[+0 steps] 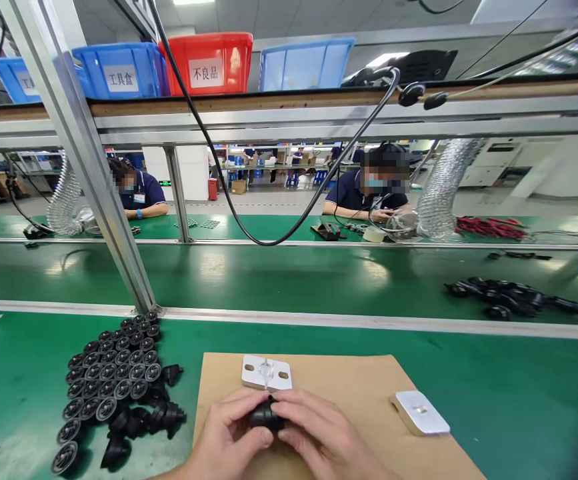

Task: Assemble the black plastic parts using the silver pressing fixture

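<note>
Green mats cover a long work bench in a big factory room, and a brown board lies on the near part. Both hands meet low in the middle of the board. The left hand and the right hand are closed around one small black part, with fingers curled on each side of it. The part sits between the thumbs, just above the board.

Just behind the hands lies a white plate with a hole in the middle. Another white block rests near the right edge of the board. On the left, many black parts lie close together, some in neat rows and some tipped over.

It looks like the hands are pressing or twisting the black part to put it together. The next move likely needs a firm, even squeeze so the pieces sit straight.

Across the bench two people sit at work. Blue bins and a red bin stand on a shelf above.
</note>
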A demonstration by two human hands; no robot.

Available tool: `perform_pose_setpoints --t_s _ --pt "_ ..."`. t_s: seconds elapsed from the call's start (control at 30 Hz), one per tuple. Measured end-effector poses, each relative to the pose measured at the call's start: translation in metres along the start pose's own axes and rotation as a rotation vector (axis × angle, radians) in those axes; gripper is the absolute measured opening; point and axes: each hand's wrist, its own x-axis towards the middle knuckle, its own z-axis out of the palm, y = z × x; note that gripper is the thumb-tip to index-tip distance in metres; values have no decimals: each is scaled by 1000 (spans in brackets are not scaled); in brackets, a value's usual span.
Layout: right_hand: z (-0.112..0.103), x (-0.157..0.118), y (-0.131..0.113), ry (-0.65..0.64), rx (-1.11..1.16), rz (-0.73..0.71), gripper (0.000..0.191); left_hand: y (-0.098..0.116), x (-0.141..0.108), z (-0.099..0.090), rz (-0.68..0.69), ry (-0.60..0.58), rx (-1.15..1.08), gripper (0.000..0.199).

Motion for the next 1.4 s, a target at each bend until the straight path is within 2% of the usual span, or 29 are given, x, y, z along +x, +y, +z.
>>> perform_pose_setpoints --t_s 0.13,0.3,0.4,0.5,0.57,0.63,0.73,0.87,1.03,1.27,1.4 --pt "-2 3 -6 -41 22 96 31 7 2 1 45 -43 118 42" --pt "-6 2 -9 -127 -14 106 43 9 1 0 74 -22 173 40" --pt "-8 1 -11 -156 -35 197 12 3 -2 0 88 -21 203 41" --pt "-10 1 -12 -121 -35 245 13 -1 -4 0 118 -52 222 42" --pt "-9 0 -12 -97 2 268 17 -1 -4 0 139 -28 231 41" --pt "-5 -1 -12 -82 99 332 29 1 -4 0 166 15 242 41" --pt "3 -3 -13 -27 250 399 24 4 -3 -1 198 49 238 39" --pt "9 -1 -15 108 221 281 22 4 -3 0 201 99 239 38" --pt "9 0 -15 156 149 172 31 2 -4 1 296 95 269 41" --pt "4 1 -7 67 132 -26 41 11 -3 2 193 86 253 38" --pt "-1 5 -9 44 105 -87 43 12 -3 4 205 108 236 37"
